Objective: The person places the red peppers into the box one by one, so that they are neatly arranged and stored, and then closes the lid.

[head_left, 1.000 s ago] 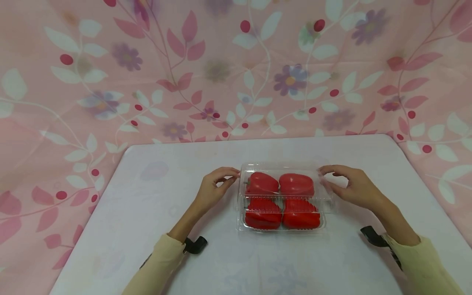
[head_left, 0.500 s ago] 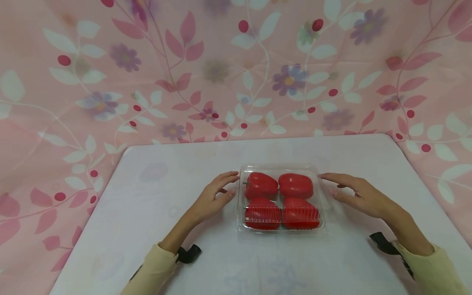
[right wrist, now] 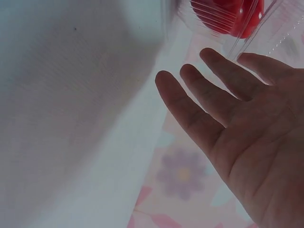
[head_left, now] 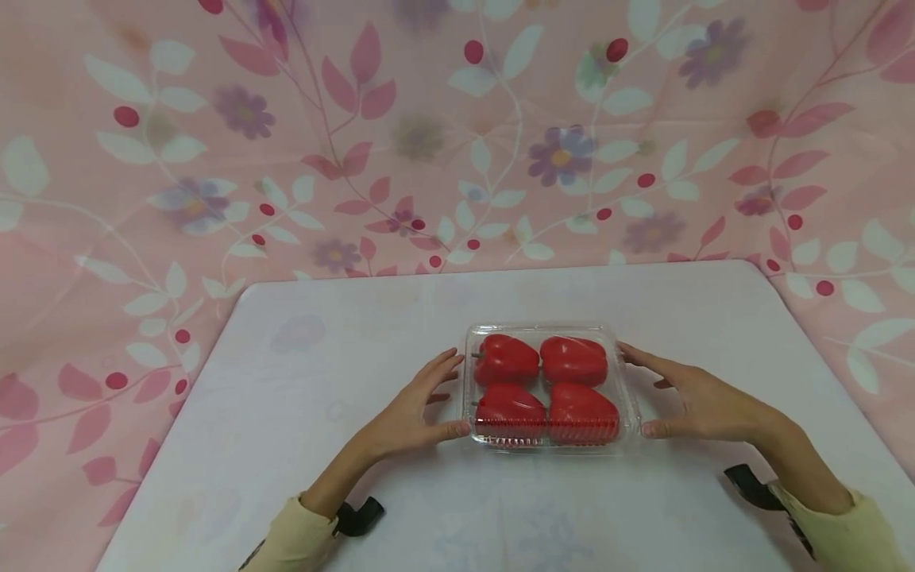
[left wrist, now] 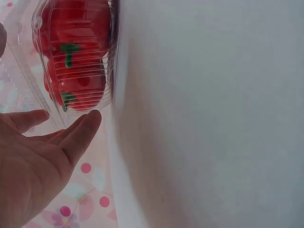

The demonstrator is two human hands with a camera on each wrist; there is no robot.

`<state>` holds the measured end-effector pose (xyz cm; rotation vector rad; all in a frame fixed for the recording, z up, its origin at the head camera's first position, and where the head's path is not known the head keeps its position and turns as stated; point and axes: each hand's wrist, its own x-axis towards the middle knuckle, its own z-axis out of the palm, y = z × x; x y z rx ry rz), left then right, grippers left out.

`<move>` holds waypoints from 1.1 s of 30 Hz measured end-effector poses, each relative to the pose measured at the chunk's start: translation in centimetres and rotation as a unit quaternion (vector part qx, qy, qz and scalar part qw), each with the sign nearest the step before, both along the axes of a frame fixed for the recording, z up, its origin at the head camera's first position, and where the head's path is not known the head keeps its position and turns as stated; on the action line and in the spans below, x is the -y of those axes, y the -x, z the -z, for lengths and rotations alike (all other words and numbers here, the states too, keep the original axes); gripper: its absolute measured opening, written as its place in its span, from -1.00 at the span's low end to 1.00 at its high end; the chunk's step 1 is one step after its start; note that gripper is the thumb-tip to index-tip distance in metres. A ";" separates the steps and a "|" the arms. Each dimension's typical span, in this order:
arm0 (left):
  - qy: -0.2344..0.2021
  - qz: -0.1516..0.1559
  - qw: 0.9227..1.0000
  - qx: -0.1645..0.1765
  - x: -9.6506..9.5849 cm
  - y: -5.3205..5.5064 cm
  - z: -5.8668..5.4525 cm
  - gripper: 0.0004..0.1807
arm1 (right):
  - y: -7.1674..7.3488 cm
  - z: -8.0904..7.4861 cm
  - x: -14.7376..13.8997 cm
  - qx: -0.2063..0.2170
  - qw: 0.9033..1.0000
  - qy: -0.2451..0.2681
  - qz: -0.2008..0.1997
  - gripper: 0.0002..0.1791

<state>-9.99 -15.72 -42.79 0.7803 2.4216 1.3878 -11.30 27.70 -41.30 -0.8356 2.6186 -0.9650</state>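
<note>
A clear plastic clamshell box (head_left: 632,413) holds several red bell peppers (head_left: 573,361) in two rows. Over the peppers lies its see-through lid, which looks tilted in the left wrist view, with a gap between its rim and the tray. My left hand (head_left: 407,417) is at the box's left side, fingers spread and thumb near the front corner. On the opposite side is my right hand (head_left: 715,403), its fingers extended by the lid edge. Green stems show on two peppers (left wrist: 78,80) in the left wrist view. Exact fingertip contact is hard to tell.
The box sits on a white-covered table (head_left: 343,326). Behind the table hangs a pink floral cloth (head_left: 429,143). Black wrist mounts (head_left: 360,516) show beside both sleeves.
The lid's ridged front edge has come down toward the near side of the box. Both hands have moved toward me along the sides, and their fingers have spread from a pinch.
</note>
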 end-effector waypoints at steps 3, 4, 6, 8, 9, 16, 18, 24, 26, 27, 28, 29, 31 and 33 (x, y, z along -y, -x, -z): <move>-0.003 0.000 1.000 0.011 0.1 -0.4 0.2 0.01 | -0.3 0.2 0.1 0.010 1.000 -0.009 0.002 0.17; -0.006 0.000 1.000 0.018 0.1 -0.5 0.3 0.01 | -0.5 0.3 0.2 0.014 1.000 -0.011 0.005 0.18; -0.011 -0.001 0.999 0.033 0.2 -0.8 0.4 0.01 | -0.7 0.4 0.3 0.019 1.000 -0.015 0.011 0.19; -0.020 -0.005 0.998 0.054 0.3 -1.1 0.4 0.01 | -1.0 0.5 0.4 0.023 0.999 -0.015 0.016 0.19; -0.024 -0.009 0.998 0.063 0.3 -1.2 0.4 0.00 | -1.2 0.5 0.4 0.025 0.999 -0.014 0.018 0.19; -0.064 -0.031 0.987 0.147 0.1 -2.3 0.0 -0.03 | -2.0 0.2 0.7 0.072 0.997 0.000 0.024 0.16; -0.092 -0.033 0.978 0.185 0.0 -2.5 -0.1 -0.05 | -2.2 0.1 0.8 0.094 0.995 0.012 0.022 0.13; -0.177 -0.025 0.945 0.275 -0.5 -3.1 -0.3 -0.12 | -2.8 0.1 0.8 0.165 0.984 0.064 0.006 0.03; -0.201 -0.025 0.932 0.300 -0.6 -3.2 -0.2 -0.16 | -3.0 0.2 1.0 0.197 0.976 0.097 0.003 0.01; -0.211 -0.026 0.926 0.312 -0.7 -3.2 -0.1 -0.18 | -3.0 0.2 1.1 0.211 0.971 0.112 0.003 0.00; -0.221 -0.028 0.920 0.323 -0.7 -3.3 0.0 -0.20 | -3.1 0.2 1.2 0.225 0.966 0.127 0.002 -0.01; -0.229 -0.029 0.914 0.334 -0.8 -3.3 0.1 -0.21 | -3.1 0.2 1.2 0.238 0.961 0.141 0.000 -0.02; -0.238 -0.033 0.906 0.348 -0.8 -3.4 0.1 -0.21 | -3.1 0.2 1.4 0.258 0.952 0.163 -0.003 -0.01; -0.244 -0.036 0.902 0.355 -0.8 -3.4 0.2 -0.21 | -3.1 0.2 1.5 0.268 0.948 0.173 -0.008 -0.01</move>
